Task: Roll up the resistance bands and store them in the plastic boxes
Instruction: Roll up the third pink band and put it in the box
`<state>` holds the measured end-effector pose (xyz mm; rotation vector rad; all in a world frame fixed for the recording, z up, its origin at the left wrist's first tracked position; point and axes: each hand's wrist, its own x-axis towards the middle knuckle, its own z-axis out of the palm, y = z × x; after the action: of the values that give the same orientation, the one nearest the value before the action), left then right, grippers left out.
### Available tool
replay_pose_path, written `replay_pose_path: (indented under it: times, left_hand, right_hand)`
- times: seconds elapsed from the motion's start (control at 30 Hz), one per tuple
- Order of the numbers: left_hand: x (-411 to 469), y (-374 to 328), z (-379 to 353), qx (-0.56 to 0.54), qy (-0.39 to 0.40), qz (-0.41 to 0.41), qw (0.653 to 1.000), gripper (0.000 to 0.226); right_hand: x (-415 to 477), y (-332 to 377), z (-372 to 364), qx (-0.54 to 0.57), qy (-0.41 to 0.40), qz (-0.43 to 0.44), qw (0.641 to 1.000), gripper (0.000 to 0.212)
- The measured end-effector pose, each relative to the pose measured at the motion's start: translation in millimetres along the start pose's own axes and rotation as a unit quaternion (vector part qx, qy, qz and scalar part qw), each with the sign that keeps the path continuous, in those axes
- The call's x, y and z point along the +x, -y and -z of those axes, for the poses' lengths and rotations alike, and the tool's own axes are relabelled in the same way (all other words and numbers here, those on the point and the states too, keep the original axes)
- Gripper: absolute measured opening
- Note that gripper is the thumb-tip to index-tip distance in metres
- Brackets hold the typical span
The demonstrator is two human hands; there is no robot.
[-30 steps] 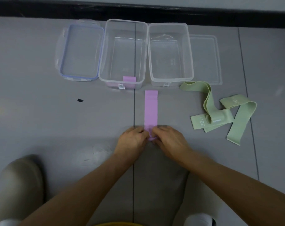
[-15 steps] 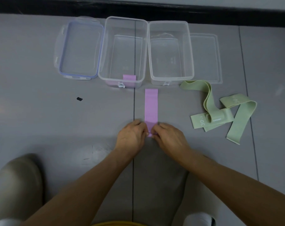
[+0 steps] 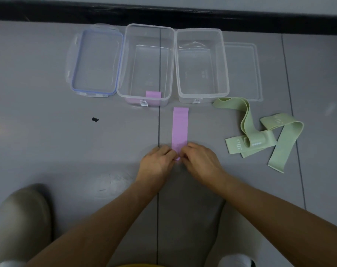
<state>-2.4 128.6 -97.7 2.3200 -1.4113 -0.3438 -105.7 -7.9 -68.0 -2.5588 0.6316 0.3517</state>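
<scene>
I see both hands, left (image 3: 157, 162) and right (image 3: 199, 160), pinching the pink band's (image 3: 180, 128) near end. Green bands (image 3: 260, 135) lie loose to the right.

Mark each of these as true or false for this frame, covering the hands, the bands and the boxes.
1. Both hands pinch the near end of the pink band lying flat on the floor. True: the left hand and right hand meet at the near end of the pink band.
2. The right box holds a rolled band. False: the right box looks empty; the pink roll sits in the left box.
3. The green bands are already rolled up. False: the green bands lie loose and looped on the floor.
4. Both boxes are open, lids beside them. True: the blue-rimmed lid lies left, the clear lid right.
</scene>
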Motion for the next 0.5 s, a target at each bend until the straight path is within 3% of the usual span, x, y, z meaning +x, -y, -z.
replay_pose_path:
  times: [0.23, 0.5]
  left_hand:
    - [16.6, -1.2, 7.5, 0.012, 0.066, 0.019, 0.998, 0.003]
    - [32.6, -2.9, 16.1, -0.005, 0.113, 0.050, 0.992, 0.016]
  right_hand:
    - [-2.8, -3.2, -4.4, 0.033, -0.034, -0.014, 0.999, 0.008]
    - [0.7, -1.2, -8.9, -0.086, -0.035, 0.037, 0.995, 0.032]
